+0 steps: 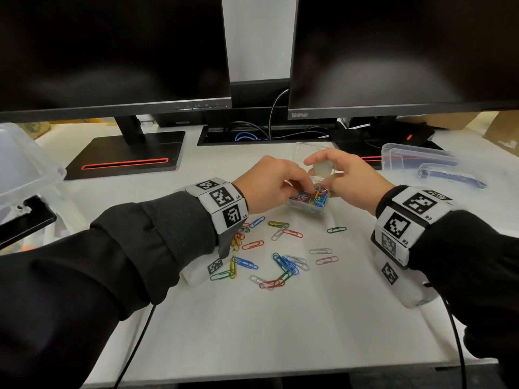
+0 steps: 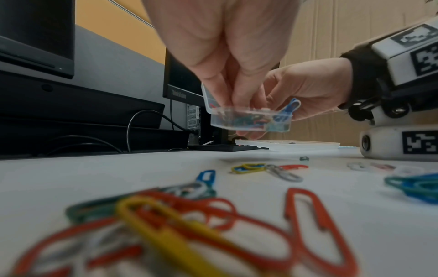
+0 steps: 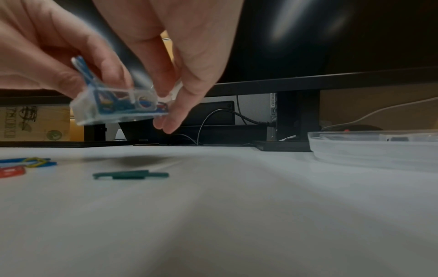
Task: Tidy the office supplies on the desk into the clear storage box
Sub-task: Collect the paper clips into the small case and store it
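Observation:
A small clear clip box [image 1: 307, 205] with its lid up is held a little above the white desk [image 1: 252, 327] by my right hand [image 1: 323, 175], thumb on one side and fingers on the other. It holds several coloured paper clips. My left hand [image 1: 304, 189] reaches into it from the left, fingertips pinched on a yellow clip [image 1: 316, 194] among the others. The left wrist view shows the box [image 2: 249, 120] under my left fingers [image 2: 237, 101]. The right wrist view shows it [image 3: 118, 106] tilted and blurred in my right hand [image 3: 123, 93]. Several loose clips [image 1: 280, 262] lie nearer me.
A large clear storage box [image 1: 28, 164] stands at the far left, with a black flat object [image 1: 25, 220] beside it. A shallow clear container [image 1: 421, 164] sits at the right. Two monitors on black stands [image 1: 123, 155] line the back, with cables between.

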Motion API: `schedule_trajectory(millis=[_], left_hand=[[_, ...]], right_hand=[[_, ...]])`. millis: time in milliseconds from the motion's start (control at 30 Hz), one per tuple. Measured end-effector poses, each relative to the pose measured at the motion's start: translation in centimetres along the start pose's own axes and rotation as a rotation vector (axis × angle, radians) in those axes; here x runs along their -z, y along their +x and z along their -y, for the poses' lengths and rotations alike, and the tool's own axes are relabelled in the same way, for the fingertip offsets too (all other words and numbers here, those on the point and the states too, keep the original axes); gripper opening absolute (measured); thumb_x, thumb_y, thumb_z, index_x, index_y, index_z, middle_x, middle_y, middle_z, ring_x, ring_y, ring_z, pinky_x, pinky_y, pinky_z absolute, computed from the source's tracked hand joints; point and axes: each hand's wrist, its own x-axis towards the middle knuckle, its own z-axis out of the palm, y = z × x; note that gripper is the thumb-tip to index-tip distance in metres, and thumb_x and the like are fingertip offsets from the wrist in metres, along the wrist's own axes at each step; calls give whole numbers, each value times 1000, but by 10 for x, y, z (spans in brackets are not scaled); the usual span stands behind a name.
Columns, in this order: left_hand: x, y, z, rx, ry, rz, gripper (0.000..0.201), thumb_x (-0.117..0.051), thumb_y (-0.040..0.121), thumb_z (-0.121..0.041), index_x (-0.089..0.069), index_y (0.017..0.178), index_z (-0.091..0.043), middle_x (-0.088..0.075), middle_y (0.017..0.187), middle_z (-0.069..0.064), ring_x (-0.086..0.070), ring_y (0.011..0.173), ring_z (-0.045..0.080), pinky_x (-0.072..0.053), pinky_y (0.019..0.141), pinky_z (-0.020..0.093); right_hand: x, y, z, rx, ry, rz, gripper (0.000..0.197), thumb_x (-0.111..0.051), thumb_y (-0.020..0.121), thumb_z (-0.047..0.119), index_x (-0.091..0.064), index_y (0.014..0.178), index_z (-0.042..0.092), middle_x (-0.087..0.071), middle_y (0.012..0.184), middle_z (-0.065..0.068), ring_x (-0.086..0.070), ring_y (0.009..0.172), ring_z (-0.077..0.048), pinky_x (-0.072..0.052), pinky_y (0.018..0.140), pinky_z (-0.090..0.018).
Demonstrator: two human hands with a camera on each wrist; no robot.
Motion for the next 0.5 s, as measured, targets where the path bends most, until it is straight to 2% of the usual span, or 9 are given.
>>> schedule_trajectory(millis=[67,100,167,200,267,333,400,433,500], left_hand=[[1,-1,-4,-106,14,-104,20,-61,81,2,-73,93,-8,-70,94,7,-62,82,14,-49,76,16],[0,-3,-7,-175,11,-171,18,-61,79,2,-73,88,-8,-70,88,7,-62,76,14,-49,72,18],[-4,-10,-17,-268,-37,-200,17,-59,74,0,-73,80,-8,-68,79,5,-56,66,9,-47,65,14],[-8,-13,-22,-294,-49,-133,17,-59,71,-1,-73,78,-8,-68,76,3,-53,64,4,-44,64,10],[-16,-16,-29,-292,-19,98,19,-60,72,-8,-74,84,-9,-67,77,2,-50,67,2,-42,67,7],[-22,-14,-30,-239,58,306,30,-65,79,-23,-69,106,-12,-65,97,1,-55,83,3,-44,81,13],[-25,-12,-31,-194,131,484,49,-65,83,-35,-56,127,-16,-54,130,2,-50,117,12,-36,102,20],[-25,-13,-31,-181,139,559,52,-65,83,-37,-52,131,-19,-47,139,1,-44,126,13,-32,106,21],[-23,-18,-31,-190,99,611,46,-68,81,-33,-59,125,-20,-50,137,0,-47,124,13,-33,105,21]], right_hand=[[1,1,-1,-4,-17,-27,43,-51,84,-11,-57,109,24,-53,85,16,-54,74,2,-50,55,-11],[1,1,-2,-9,-33,-50,43,-52,83,-11,-57,108,24,-53,85,16,-53,73,2,-49,55,-11],[2,3,-4,-24,-41,-104,44,-52,81,-12,-58,108,23,-56,87,11,-56,79,-4,-51,66,-20],[3,3,-5,-37,-29,-129,45,-51,81,-12,-58,108,22,-58,92,7,-59,87,-10,-52,73,-26],[3,4,-6,-57,-20,-158,46,-50,81,-13,-58,108,23,-59,99,2,-59,100,-18,-53,83,-35],[2,5,-5,-64,-33,-166,46,-48,82,-13,-57,110,22,-57,102,1,-57,104,-19,-53,87,-39],[3,5,-4,-68,-44,-178,46,-48,83,-13,-56,110,23,-56,104,2,-55,102,-17,-52,84,-35],[3,4,-4,-68,-51,-186,46,-48,83,-13,-56,111,22,-55,105,2,-54,101,-15,-51,80,-32],[4,4,-4,-67,-72,-198,45,-48,84,-13,-56,113,20,-54,106,2,-52,99,-14,-47,72,-26]])
